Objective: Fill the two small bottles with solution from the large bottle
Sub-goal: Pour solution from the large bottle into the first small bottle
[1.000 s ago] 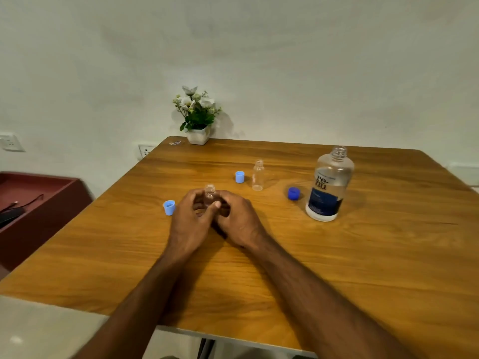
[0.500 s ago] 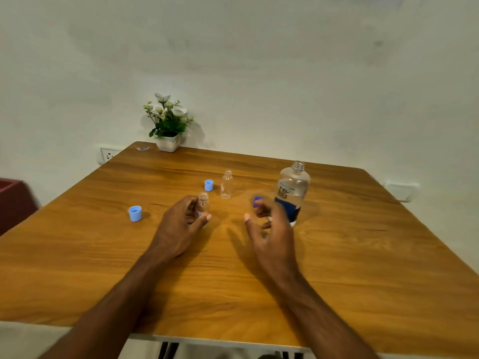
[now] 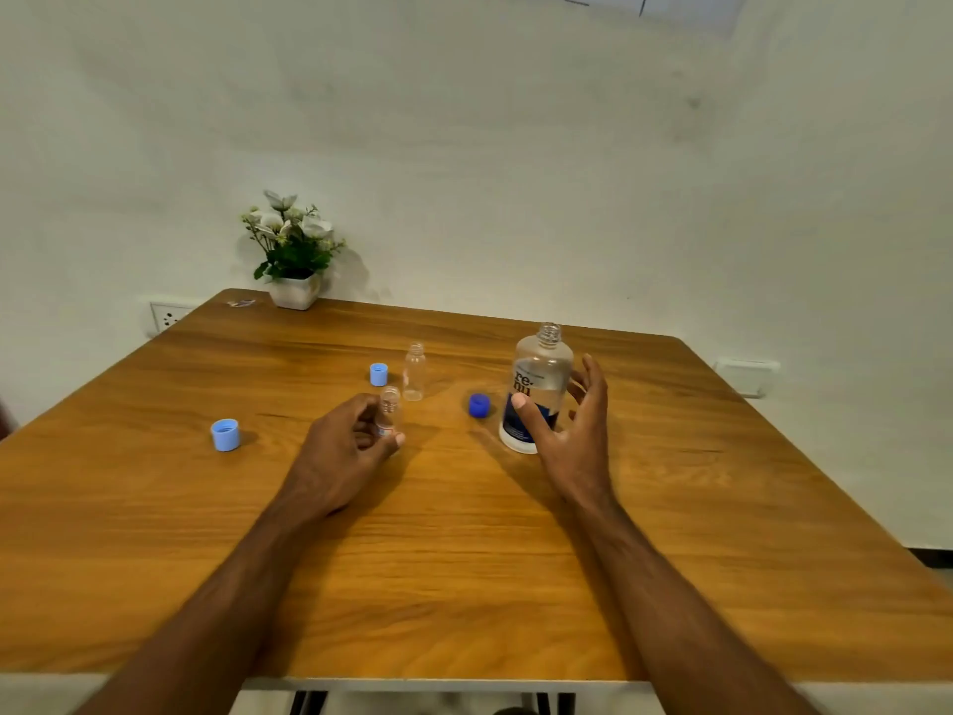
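My left hand (image 3: 344, 446) is shut around a small clear bottle (image 3: 389, 409) that stands upright on the wooden table (image 3: 464, 559), its cap off. A second small clear bottle (image 3: 414, 371) stands uncapped just behind it. The large clear bottle (image 3: 539, 376) with a dark blue label stands open-necked at the right. My right hand (image 3: 572, 430) is spread open around its lower half, thumb in front and fingers behind, without a closed grip. A dark blue cap (image 3: 479, 405) lies left of the large bottle.
Two light blue caps lie on the table, one (image 3: 225, 435) at the left and one (image 3: 379, 374) beside the far small bottle. A white pot of flowers (image 3: 294, 260) stands at the far left corner by the wall. A wall socket (image 3: 167, 317) sits below that corner.
My right hand left the small bottle and moved right to the large bottle, fingers spreading around it. My left hand stayed on the small bottle. The view shifted to the right.
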